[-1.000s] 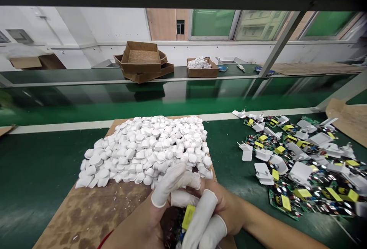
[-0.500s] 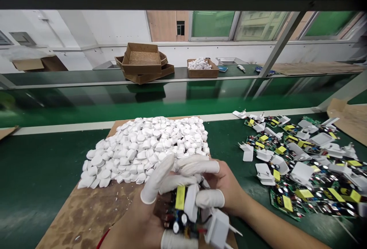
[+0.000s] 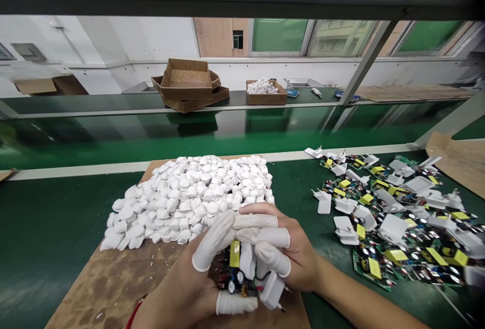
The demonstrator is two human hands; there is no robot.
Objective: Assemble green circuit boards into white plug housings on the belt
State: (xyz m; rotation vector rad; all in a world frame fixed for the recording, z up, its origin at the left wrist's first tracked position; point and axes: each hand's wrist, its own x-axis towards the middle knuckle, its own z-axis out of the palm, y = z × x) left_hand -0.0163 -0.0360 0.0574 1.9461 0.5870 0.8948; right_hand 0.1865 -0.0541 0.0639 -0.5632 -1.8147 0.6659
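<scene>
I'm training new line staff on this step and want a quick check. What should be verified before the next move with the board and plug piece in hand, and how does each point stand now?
1. Both hands on the circuit board: ok, left hand and right hand grip it.
2. Finger cots on: ok where visible.
3. White plug piece wired to board: ok, wires show.
4. Plug piece seated: cannot tell.
5. White caps pile nearby: ok, just beyond the hands.
6. Pile of boards with plugs: ok, lying apart at right.

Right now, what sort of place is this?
Probably an electronics assembly line: a long green conveyor belt, a heap of small white plastic caps, and scattered green circuit boards with white plug housings.
</scene>
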